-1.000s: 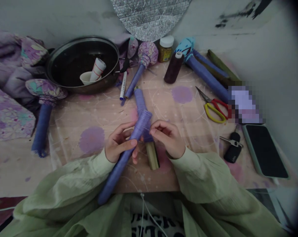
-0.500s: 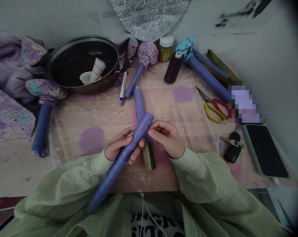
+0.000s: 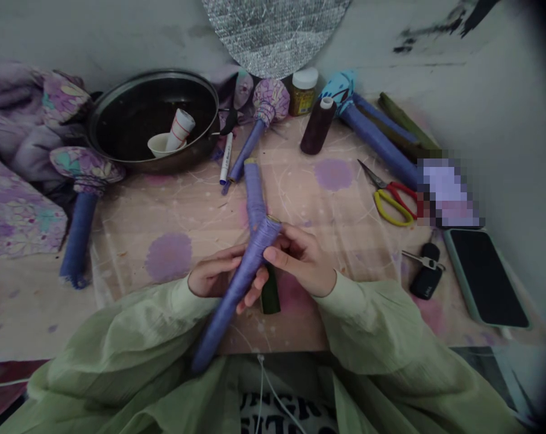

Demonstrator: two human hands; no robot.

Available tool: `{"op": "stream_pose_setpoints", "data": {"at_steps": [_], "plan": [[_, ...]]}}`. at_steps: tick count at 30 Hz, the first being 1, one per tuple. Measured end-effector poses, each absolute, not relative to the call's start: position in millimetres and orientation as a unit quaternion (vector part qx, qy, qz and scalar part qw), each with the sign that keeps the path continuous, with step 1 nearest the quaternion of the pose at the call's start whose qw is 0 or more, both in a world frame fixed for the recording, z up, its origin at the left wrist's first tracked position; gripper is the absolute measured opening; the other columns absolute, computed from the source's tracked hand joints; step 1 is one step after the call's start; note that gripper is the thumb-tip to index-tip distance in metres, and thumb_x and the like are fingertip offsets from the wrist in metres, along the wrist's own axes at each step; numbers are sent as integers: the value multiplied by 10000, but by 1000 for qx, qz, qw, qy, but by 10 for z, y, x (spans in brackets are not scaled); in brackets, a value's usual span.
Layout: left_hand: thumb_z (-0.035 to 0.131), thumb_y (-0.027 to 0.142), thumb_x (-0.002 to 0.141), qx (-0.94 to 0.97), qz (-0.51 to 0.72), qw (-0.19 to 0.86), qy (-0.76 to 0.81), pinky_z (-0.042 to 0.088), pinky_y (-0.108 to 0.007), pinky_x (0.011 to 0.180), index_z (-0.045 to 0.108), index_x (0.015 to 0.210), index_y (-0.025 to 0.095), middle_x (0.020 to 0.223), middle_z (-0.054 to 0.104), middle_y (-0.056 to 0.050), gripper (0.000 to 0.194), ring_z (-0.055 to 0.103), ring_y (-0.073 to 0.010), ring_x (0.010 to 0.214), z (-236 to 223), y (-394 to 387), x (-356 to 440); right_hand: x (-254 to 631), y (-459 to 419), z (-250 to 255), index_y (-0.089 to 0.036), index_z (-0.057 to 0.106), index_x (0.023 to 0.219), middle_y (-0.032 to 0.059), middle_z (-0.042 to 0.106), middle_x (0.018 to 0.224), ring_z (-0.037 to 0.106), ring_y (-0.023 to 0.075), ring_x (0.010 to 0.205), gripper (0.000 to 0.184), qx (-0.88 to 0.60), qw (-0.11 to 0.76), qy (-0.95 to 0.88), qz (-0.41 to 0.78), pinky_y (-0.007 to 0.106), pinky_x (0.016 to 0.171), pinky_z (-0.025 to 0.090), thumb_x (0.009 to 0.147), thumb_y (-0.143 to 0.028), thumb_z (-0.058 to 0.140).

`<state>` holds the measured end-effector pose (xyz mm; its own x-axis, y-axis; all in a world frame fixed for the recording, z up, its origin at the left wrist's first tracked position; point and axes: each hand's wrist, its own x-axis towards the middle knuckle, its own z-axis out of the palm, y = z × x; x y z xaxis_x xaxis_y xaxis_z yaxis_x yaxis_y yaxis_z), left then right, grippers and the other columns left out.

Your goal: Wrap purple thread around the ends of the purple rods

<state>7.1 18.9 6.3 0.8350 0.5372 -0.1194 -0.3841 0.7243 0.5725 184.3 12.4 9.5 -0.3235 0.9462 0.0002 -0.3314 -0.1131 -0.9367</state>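
Observation:
My left hand (image 3: 215, 272) and my right hand (image 3: 300, 259) both grip a long rod wrapped in glossy purple thread (image 3: 235, 295), which slants from near my lap up to a thicker end at the hands. My right fingers close around that upper end. Behind it, a second stick crosses under the hands: its upper part is a purple-wrapped section (image 3: 255, 193), and its lower end is bare green bamboo (image 3: 270, 295). My fingers hide the place where the two sticks cross.
On the patterned table stand a black pan (image 3: 153, 102) holding a white cup, a dark thread spool (image 3: 318, 126), red-and-yellow scissors (image 3: 393, 202), a car key (image 3: 426, 271) and a phone (image 3: 483, 277). Several wrapped rods with floral heads lie around, including one (image 3: 78, 238) at left.
The rod's lower end has swung to the right, and the rod now stands steeper. My right hand has wrapped further around its top. The bamboo end has turned, showing its dark green side.

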Motion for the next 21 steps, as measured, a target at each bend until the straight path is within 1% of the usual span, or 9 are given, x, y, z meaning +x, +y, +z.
{"op": "stream_pose_setpoints", "data": {"at_steps": [3, 5, 8, 10, 13, 15, 18, 21], "plan": [[519, 279, 848, 288, 256, 907, 172, 542, -219, 461, 584, 1030, 127, 850, 652, -67, 246, 640, -158, 658, 70, 198, 87, 1839, 120, 100, -161, 559, 881, -33, 613, 587, 605, 108, 512, 232, -304, 468, -456, 693, 233, 483, 468, 787, -350, 654], [557, 328, 814, 307, 267, 889, 208, 535, -223, 442, 593, 977, 113, 843, 632, -67, 273, 627, -160, 650, 82, 205, 101, 1837, 126, 81, -156, 549, 843, -28, 620, 579, 614, 114, 492, 238, -317, 454, -456, 696, 235, 470, 477, 776, -353, 665], [605, 389, 781, 338, 265, 859, 280, 508, -210, 408, 583, 895, 113, 752, 586, -35, 299, 578, -123, 566, 117, 212, 125, 1827, 130, 38, -152, 550, 805, -30, 594, 573, 609, 111, 515, 269, -364, 448, -470, 668, 224, 478, 458, 747, -376, 687], [625, 415, 770, 350, 258, 842, 320, 483, -195, 390, 561, 847, 120, 674, 544, -3, 311, 532, -94, 507, 151, 208, 151, 1814, 128, 14, -158, 542, 760, -53, 527, 543, 549, 86, 490, 276, -392, 450, -492, 634, 209, 457, 403, 736, -391, 690], [648, 464, 742, 355, 244, 831, 352, 383, -154, 325, 534, 848, 129, 571, 459, 47, 370, 438, -59, 422, 202, 186, 208, 1799, 124, -6, -173, 506, 675, -82, 398, 515, 382, 49, 446, 307, -420, 455, -527, 582, 204, 426, 300, 728, -419, 682], [648, 484, 732, 353, 232, 830, 364, 315, -135, 298, 518, 867, 136, 526, 415, 73, 396, 378, -44, 380, 228, 168, 247, 1799, 124, -15, -181, 490, 663, -82, 371, 520, 342, 53, 458, 334, -415, 458, -534, 577, 212, 429, 277, 725, -455, 671], [630, 516, 731, 355, 217, 828, 375, 285, -131, 287, 486, 821, 152, 489, 398, 86, 401, 346, -38, 346, 258, 156, 276, 1816, 132, -23, -181, 508, 696, -61, 434, 545, 399, 69, 492, 337, -375, 467, -530, 600, 222, 456, 310, 731, -480, 660], [618, 557, 721, 360, 228, 820, 381, 281, -137, 270, 485, 769, 149, 461, 395, 86, 432, 340, -38, 323, 290, 172, 259, 1834, 145, -23, -172, 562, 804, -33, 537, 584, 464, 81, 515, 320, -333, 477, -519, 626, 231, 488, 355, 750, -476, 646]]}}
